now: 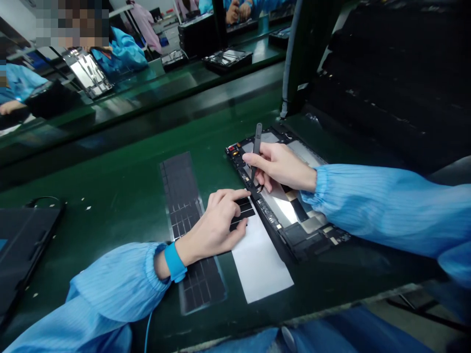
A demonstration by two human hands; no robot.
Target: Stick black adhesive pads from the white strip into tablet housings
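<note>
My right hand [279, 166] is shut on black tweezers [256, 152], their tips pointing down near the edge of an opened tablet [270, 215] with its internal parts exposed. My left hand [217, 220] lies flat with its fingertips on small black adhesive strips [243, 211], which sit on a white backing sheet [259, 262]. The tweezer tips come close to my left forefinger, and whether they touch a strip is hidden. A larger sheet of black pads [180, 191] runs beneath my left wrist, which wears a blue wrist strap [174, 262].
A green bench mat [110, 235] carries everything. A dark flat device [22, 255] lies at the left, and a black rack [386, 83] rises at the right. Beyond a raised divider [147, 108], co-workers in blue smocks [121, 54] work at a far bench.
</note>
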